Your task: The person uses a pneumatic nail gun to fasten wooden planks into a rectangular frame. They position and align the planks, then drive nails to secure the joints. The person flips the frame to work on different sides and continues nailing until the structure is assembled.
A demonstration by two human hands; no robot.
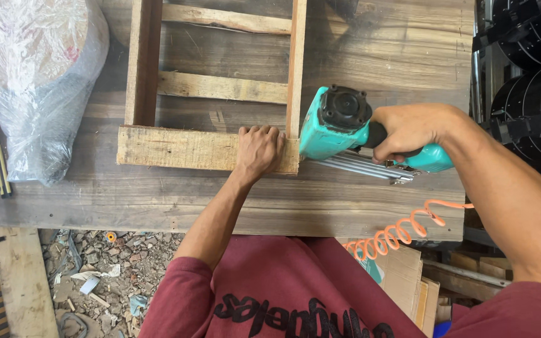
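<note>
We see the left hand point(258, 150) pressed flat on the near end board of a wooden frame point(208, 149), fingers spread over its top edge close to the right corner, bearing down on it without closing around anything. The right hand point(408, 130) is wrapped tight around the black grip of a teal nail gun point(339, 125), whose nose meets the outer side of that same corner, beside the right rail. An orange coiled hose point(396, 231) trails from the gun off the near edge of the dark plank surface point(158, 200), on which the frame lies flat.

We judge the frame stiff, rough and fairly light, its boards likely splintery, so a flat palm near the joint suits it better than a pinch. The gun looks heavy at the head and is best held by its grip, as it is here.

A plastic-wrapped bundle point(32, 81) sits at the far left of the surface.
</note>
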